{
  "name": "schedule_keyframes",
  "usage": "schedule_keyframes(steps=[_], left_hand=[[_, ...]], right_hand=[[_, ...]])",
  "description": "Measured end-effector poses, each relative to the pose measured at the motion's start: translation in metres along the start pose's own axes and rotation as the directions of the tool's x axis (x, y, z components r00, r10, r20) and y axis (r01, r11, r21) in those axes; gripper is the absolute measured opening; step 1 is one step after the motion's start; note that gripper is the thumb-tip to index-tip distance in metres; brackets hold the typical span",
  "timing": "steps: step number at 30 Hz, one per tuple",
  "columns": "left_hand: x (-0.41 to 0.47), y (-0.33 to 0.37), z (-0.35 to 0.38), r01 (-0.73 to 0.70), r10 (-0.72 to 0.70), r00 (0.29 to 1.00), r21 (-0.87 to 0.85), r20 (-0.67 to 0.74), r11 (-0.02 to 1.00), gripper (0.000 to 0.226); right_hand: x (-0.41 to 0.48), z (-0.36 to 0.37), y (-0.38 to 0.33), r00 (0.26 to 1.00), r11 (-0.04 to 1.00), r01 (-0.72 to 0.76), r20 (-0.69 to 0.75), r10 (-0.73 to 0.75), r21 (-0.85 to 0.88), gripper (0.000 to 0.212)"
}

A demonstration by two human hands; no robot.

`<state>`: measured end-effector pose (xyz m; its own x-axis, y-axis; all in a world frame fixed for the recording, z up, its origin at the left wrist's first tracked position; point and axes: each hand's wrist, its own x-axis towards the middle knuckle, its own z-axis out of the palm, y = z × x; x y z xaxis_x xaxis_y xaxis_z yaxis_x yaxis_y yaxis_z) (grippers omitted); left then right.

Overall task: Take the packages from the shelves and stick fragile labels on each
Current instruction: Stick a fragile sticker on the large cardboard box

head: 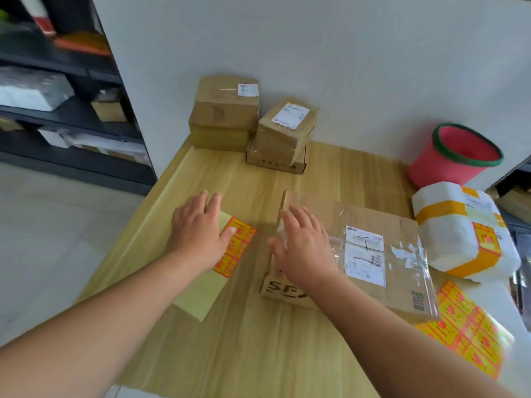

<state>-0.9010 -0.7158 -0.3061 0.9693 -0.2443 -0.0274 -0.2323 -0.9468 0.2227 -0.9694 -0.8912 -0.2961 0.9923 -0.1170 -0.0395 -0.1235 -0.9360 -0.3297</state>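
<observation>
In the head view, a light wooden table (pixel 253 349) fills the centre and bottom of the frame. The left hand (pixel 198 234) lies left of centre, fingers straight and slightly spread, holding nothing; its palm and thumb rest on a yellow-backed sheet of orange fragile labels (pixel 238 248). The right hand (pixel 304 248) is at centre, fingers straight and spread, over the near-left part of a flat cardboard package (pixel 382 280) that bears a white shipping label and clear tape. Motion blur hides whether the palm presses on the package or floats just above it.

At the right edge lies a white foam-wrapped package (pixel 451 234) with orange tape and an orange label already on it. A second sheet of fragile labels (pixel 465 328) lies at lower right. At upper centre, stacked cardboard boxes (pixel 224 113) stand against the wall. A pink bin (pixel 448 165) stands at upper right, and dark shelves (pixel 71 110) with parcels fill the upper left.
</observation>
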Motion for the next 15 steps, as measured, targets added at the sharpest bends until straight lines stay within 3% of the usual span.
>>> schedule_keyframes(steps=[8,12,15], left_hand=[[0.038,-0.077,0.046,-0.019,0.007,0.953,0.038,0.301,0.999,0.081],[0.05,-0.097,0.073,-0.048,0.016,0.904,0.062,0.427,0.997,0.09],[0.052,-0.113,0.092,-0.081,0.035,0.864,0.069,0.502,0.994,0.095]], right_hand=[[0.058,0.057,-0.066,0.985,0.989,-0.124,0.129,0.114,0.077,0.063],[0.09,0.095,-0.072,0.886,0.921,-0.376,0.332,0.323,0.106,0.056],[0.112,0.129,-0.066,0.796,0.844,-0.53,0.392,0.462,0.081,0.053]])
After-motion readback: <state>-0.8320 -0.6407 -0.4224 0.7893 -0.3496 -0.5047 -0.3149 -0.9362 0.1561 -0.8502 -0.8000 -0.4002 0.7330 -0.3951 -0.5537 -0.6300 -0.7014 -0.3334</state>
